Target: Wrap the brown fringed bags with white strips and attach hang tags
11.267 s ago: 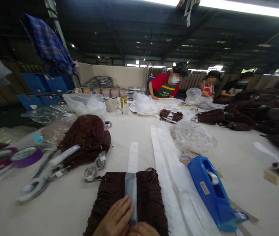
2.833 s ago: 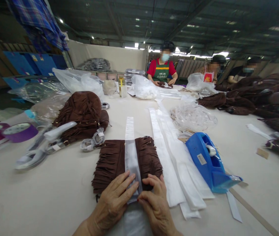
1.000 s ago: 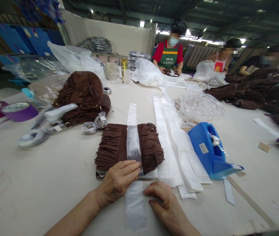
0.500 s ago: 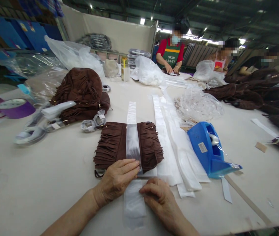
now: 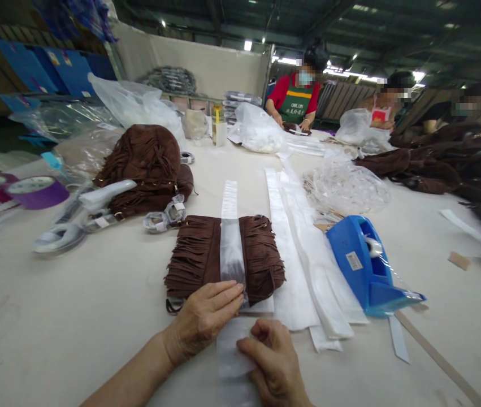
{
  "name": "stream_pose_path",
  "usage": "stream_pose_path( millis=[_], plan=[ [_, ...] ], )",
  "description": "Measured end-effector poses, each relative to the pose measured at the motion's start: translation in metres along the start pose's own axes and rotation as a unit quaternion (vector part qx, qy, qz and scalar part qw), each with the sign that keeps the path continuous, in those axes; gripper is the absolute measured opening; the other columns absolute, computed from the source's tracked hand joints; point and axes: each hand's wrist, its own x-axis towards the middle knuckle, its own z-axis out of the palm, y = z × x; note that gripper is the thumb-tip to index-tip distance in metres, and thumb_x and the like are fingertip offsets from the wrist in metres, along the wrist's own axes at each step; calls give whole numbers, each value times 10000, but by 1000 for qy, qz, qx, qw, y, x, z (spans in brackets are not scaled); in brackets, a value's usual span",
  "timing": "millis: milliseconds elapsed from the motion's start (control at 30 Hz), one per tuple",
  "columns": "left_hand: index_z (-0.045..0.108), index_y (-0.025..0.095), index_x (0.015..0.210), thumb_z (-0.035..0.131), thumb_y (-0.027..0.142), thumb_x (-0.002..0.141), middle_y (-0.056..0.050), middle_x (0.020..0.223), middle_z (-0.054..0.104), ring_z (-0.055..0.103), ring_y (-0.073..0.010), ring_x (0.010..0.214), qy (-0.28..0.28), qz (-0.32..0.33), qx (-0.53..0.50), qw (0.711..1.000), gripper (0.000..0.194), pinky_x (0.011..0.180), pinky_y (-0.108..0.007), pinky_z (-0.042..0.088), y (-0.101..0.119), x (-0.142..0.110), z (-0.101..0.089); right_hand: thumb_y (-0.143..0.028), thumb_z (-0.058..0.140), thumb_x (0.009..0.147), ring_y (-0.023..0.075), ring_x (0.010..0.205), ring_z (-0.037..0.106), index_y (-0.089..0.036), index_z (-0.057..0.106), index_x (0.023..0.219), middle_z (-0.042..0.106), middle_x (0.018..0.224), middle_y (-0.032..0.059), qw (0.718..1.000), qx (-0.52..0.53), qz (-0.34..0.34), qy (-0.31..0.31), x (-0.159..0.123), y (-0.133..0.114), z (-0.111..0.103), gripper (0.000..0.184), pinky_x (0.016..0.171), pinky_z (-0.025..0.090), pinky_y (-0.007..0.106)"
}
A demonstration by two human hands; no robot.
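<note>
- At about ten o'clock from the folded bag, taking twelve as straight ahead of the wearer, a purple tape roll [image 5: 51,196] lies on the bench [image 5: 83,322].
- Between ten and eleven o'clock, nearer in, sits a bulky brown fringed bag [image 5: 141,155]; small wrapped loops [image 5: 156,222] lie between it and the folded bag.
- The folded bag [image 5: 195,254], brown with fringe at both sides, lies flat on the bench, centrally in front of the wearer.
- The left hand [image 5: 206,310] is laid out flat, fingers straight and close together, over the folded bag's six o'clock edge.
- A translucent strip [image 5: 232,243] crosses the folded bag from twelve to six; its white end runs past the far edge, and its near end is under the left fingers.
- A piece of clear film [image 5: 232,339] lies on the bench at six o'clock.
- The right hand [image 5: 277,359], at five o'clock, is curled, thumb and forefinger close together over the film; I cannot tell whether they pinch it.
- At one o'clock, across the bench, a person in a green apron [image 5: 293,104] has both hands at a small brown item [image 5: 294,129].
- White strips [image 5: 293,265] lie just beside the folded bag, at two to three o'clock.
- A blue tape dispenser [image 5: 352,243] stands beyond them at three.
- A dark brown pile [image 5: 427,169] fills two o'clock, well apart.
</note>
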Motion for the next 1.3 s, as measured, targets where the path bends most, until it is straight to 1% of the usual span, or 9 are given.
stream_pose_path(
  millis=[133,267,500,667,767,967,1133,1200,1300],
  plan=[
    [608,90,1009,482,130,866,-102,1036,651,556,-194,1034,4,3,14,1000,195,817,-299,530,2,1,-1,-86,382,815,166,730,524,-163,581,885,603,776,59,993,-4,-109,41,12,-1,-3,226,639,416,294],
    [607,91,999,451,101,866,-111,997,641,563,-180,984,4,-5,18,1000,205,818,-287,518,4,2,-1,-129,321,908,154,671,526,-141,583,853,618,687,62,986,11,-151,75,23,-5,-4,268,618,436,280],
    [598,83,995,437,83,861,-97,927,620,551,-179,923,3,4,23,1000,210,799,-292,506,4,1,3,-37,355,878,127,539,493,-132,561,671,552,520,28,972,-53,-220,63,30,-11,-5,308,496,391,253],
    [592,81,980,450,86,858,-89,876,595,540,-174,879,10,-1,31,999,187,755,-293,491,4,2,3,-19,370,873,107,508,470,-146,556,660,531,503,7,960,-54,-265,67,34,-6,-8,309,481,369,233],
    [588,78,969,461,82,851,-73,825,584,532,-169,819,5,-2,24,1000,173,720,-307,464,5,2,4,-42,369,881,116,513,456,-140,562,665,524,510,15,959,-58,-275,45,41,-7,-15,305,486,368,247],
    [579,89,973,389,101,892,-47,787,591,533,-154,776,0,-21,28,999,207,715,-323,407,5,2,6,-81,294,906,144,606,458,-137,554,702,559,596,48,970,-22,-239,-21,63,-8,-31,335,557,396,277],
    [562,117,1023,266,82,888,-65,822,603,540,-164,801,-12,-43,-68,997,327,751,-331,424,6,1,-8,-116,343,906,152,679,464,-151,566,746,585,692,48,984,27,-175,-34,90,4,-30,276,632,408,275],
    [500,108,1149,282,53,848,-88,907,610,542,-175,879,-12,-72,-97,993,375,811,-344,431,8,-6,-11,-129,385,899,147,673,467,-160,573,733,576,679,37,987,37,-150,-35,98,11,-27,253,620,400,258],
    [291,36,1330,340,105,847,-147,1033,594,520,-212,1008,25,-148,-73,986,491,875,-359,434,13,-18,-8,-160,449,885,144,681,482,-166,582,720,580,694,34,993,46,-102,-44,105,18,-20,213,605,390,242]
  ],
)
